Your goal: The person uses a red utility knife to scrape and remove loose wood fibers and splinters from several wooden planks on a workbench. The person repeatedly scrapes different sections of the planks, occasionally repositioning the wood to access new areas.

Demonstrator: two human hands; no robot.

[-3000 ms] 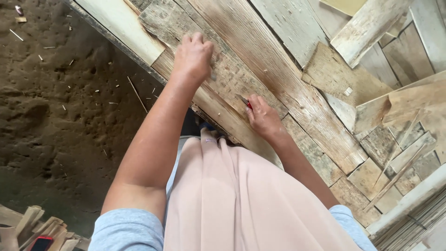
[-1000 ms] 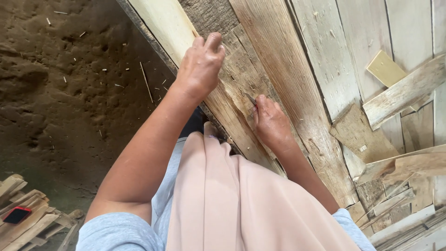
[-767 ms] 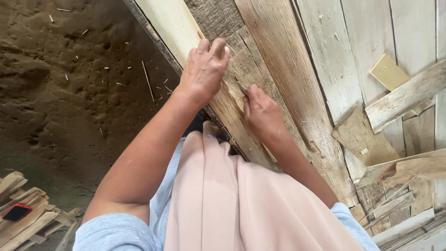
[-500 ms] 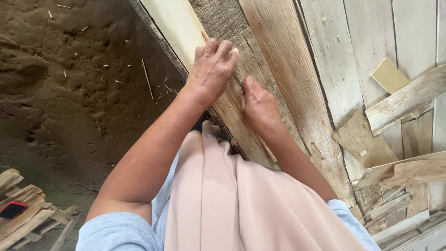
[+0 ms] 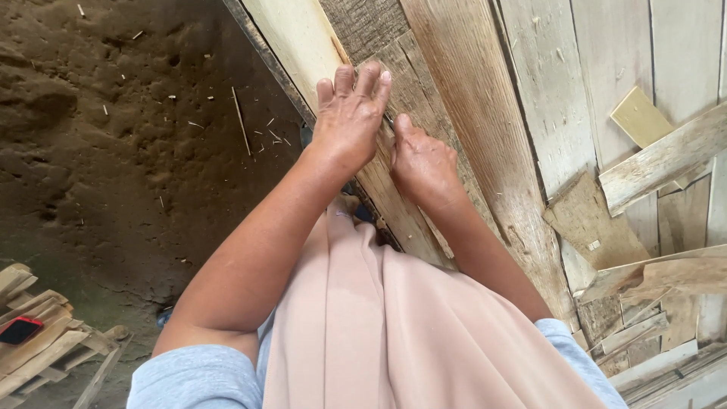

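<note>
Head view. The left hand [image 5: 350,113] lay flat, fingers spread and extended, pressing on a grey, rough-grained veneer strip [image 5: 409,83] on the bench [image 5: 545,98] of weathered planks. The right hand [image 5: 421,163] was closed in a fist just beside it, thumb forward on the same strip; whether it gripped a tool could not be told, as nothing showed beyond the fingers. The two hands were nearly touching.

Progress, as judged: the strip remained in one piece ahead of the hands, so the working along its grain appeared under way, not finished; no separated piece lay at the hands.

Condition of the strip: thin, dry, coarse and fibrous on its face, lying flat between a pale smooth board [image 5: 291,38] at the bench edge and a wider brown plank [image 5: 469,91].

Offcuts [image 5: 644,117] lay well apart on the far side. Splinters dotted the earth floor [image 5: 113,151]; a stack of wood slats [image 5: 38,348] carried a small red object [image 5: 19,330].
</note>
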